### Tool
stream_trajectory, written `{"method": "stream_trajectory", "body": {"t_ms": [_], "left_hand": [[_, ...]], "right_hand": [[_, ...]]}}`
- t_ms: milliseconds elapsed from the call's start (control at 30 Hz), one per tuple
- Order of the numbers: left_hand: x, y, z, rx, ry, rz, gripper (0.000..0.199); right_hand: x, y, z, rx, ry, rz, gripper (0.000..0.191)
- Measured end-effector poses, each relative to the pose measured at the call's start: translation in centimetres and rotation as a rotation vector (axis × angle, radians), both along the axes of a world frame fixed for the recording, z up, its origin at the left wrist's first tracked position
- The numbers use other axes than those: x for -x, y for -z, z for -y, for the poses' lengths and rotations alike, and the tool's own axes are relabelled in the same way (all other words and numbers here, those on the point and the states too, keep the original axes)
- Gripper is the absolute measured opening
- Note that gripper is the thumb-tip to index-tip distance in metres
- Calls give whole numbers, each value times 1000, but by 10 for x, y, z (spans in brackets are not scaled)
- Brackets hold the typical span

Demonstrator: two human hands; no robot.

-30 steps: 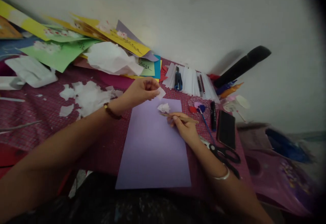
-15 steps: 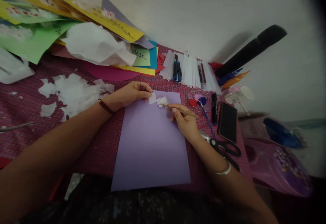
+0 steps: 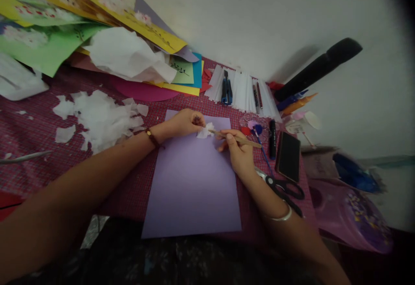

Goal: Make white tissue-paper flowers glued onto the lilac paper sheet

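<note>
A purple sheet of paper (image 3: 194, 181) lies in front of me on the table. Near its top edge sits a small crumpled clump of white tissue paper (image 3: 209, 128). My left hand (image 3: 188, 123) reaches over the sheet from the left, its fingers pinched on a small white tissue piece (image 3: 202, 133) against the clump. From the right, my right hand (image 3: 239, 151) grips a thin wooden stick (image 3: 248, 141) like a pen, with its tip at the clump. Exactly where the tip touches is too small to tell.
Torn white tissue pieces (image 3: 100, 118) are heaped at left. Behind are coloured papers (image 3: 162, 38), a blue-black cutter (image 3: 226, 90) and white strips (image 3: 241, 90). On the right are a paint palette (image 3: 248, 123), a black marker (image 3: 272, 140), a phone (image 3: 289, 155) and scissors (image 3: 285, 187).
My left hand has moved right, bringing the tissue square from beside the clump onto it. The stick in my right hand is still at the clump, its back end shifted slightly right.
</note>
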State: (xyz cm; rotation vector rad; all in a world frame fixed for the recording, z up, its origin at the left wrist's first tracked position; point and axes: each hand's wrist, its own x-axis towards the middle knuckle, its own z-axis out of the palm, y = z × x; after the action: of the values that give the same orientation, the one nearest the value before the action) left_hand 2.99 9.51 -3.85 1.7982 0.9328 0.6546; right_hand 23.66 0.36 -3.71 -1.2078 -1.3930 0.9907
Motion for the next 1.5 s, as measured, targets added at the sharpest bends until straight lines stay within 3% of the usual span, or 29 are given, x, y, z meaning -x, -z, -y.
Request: {"method": "stream_trajectory", "body": {"t_ms": [133, 267, 467, 700, 967, 1300, 1433, 1500], "left_hand": [[-3, 0, 0, -10, -35, 5, 5], [-4, -3, 0, -20, -51, -11, 6], [-4, -5, 2, -16, -88, -1, 9], [-4, 1, 0, -82, -202, 35, 5], [-3, 6, 0, -95, -210, 41, 7], [-1, 5, 4, -80, -26, 52, 9], [-3, 11, 4, -164, -108, -17, 13], [-4, 14, 2, -216, -122, -54, 13]], "right_hand": [[1, 0, 7, -72, -32, 38, 25], [2, 0, 9, -117, -142, 254, 24], [5, -3, 9, -247, -202, 471, 22], [8, -3, 13, -361, -298, 808, 25], [11, -7, 16, -482, -318, 1097, 24], [9, -6, 16, -441, -297, 1002, 23], [6, -7, 20, -453, -213, 697, 22], [6, -5, 21, -344, -139, 456, 21]]}}
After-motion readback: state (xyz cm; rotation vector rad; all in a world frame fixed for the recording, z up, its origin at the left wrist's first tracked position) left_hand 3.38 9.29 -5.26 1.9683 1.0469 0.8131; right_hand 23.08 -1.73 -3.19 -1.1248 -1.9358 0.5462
